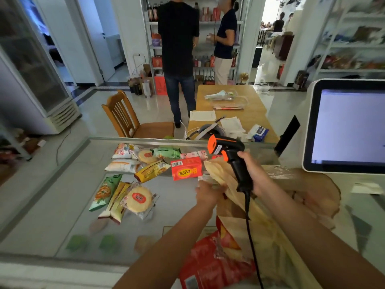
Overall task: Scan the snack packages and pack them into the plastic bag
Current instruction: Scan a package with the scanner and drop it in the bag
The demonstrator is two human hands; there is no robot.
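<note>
My right hand [253,174] grips the handle of an orange and black barcode scanner [227,151], its head pointing left over the glass counter [62,205]. My left hand [208,192] holds the rim of a translucent plastic bag [270,236] that lies on the counter toward me. A red snack package [212,263] shows through the bag near its bottom. Several snack packages lie loose on the counter: a red box [186,168], a yellow packet [152,171], a round cake in clear wrap [139,199] and a green packet [105,189].
A white touchscreen terminal [345,126] stands at the right. Beyond the counter are a wooden table [250,113] with papers, a wooden chair [129,119], and two people standing at store shelves. A glass-door cooler [31,80] is at the left.
</note>
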